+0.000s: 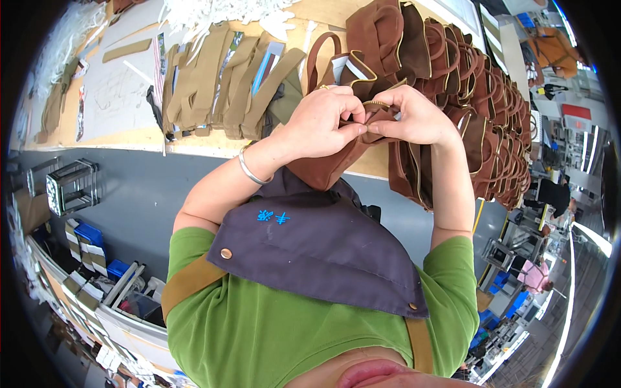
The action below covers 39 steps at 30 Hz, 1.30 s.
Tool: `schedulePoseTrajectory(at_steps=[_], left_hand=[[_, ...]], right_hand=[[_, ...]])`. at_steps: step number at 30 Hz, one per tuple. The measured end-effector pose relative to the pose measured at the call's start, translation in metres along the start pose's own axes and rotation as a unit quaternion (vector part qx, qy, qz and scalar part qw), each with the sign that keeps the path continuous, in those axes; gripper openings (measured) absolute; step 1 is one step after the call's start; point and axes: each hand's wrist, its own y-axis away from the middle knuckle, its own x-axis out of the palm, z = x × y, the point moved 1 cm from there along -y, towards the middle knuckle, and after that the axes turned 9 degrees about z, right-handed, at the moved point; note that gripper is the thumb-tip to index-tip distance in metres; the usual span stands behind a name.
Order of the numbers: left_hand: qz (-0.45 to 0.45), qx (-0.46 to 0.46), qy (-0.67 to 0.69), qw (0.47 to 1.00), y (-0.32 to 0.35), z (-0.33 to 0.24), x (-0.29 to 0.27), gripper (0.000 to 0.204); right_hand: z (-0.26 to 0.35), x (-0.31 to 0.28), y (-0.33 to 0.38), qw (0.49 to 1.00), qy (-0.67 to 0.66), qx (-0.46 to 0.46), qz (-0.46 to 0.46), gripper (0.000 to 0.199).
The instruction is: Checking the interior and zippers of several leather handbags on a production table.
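A reddish-brown bag (323,169) hangs over the near edge of the table, its brass-toothed zipper (376,103) showing between my hands. My left hand (325,124) pinches the bag's upper edge with thumb and fingertips. Close beside it, my right hand (417,116) also grips that edge, thumb toward the left thumb. Whatever small part lies between the fingertips is mostly hidden. A brown strap handle (315,58) loops up behind my left hand.
To the right, many similar brown bags (446,71) with zippers crowd the table. Olive-tan fabric strips (200,90) lie on the wooden tabletop (123,137) at left, near white thread heaps (226,14). A metal stool (71,187) stands on the floor at left.
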Motion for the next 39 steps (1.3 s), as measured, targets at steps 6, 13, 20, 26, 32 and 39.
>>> schedulePoseTrajectory(at_steps=[6, 13, 20, 26, 32, 39], left_hand=[[0.013, 0.003, -0.01, 1.0, 0.003, -0.002, -0.009, 0.013], [0.001, 0.122, -0.08, 0.989, -0.027, 0.004, -0.023, 0.022], [0.239, 0.011, -0.008, 0.971, -0.05, -0.006, -0.035, 0.017], [0.224, 0.081, -0.025, 0.971, -0.053, -0.011, -0.037, 0.009], [0.197, 0.122, -0.093, 0.968, -0.054, -0.014, -0.037, 0.009], [0.189, 0.123, -0.124, 0.966, -0.056, -0.017, -0.036, 0.011]], right_hand=[[0.018, 0.019, 0.022, 0.975, 0.068, 0.01, -0.212, 0.04], [0.007, 0.024, 0.03, 0.964, 0.057, -0.03, -0.258, 0.041], [-0.007, 0.029, 0.037, 0.962, 0.019, -0.095, -0.254, 0.017], [-0.009, 0.027, 0.039, 0.961, 0.003, -0.108, -0.253, 0.01], [-0.01, 0.025, 0.039, 0.961, -0.009, -0.114, -0.25, 0.009], [-0.012, 0.022, 0.037, 0.96, 0.014, -0.125, -0.249, 0.008]])
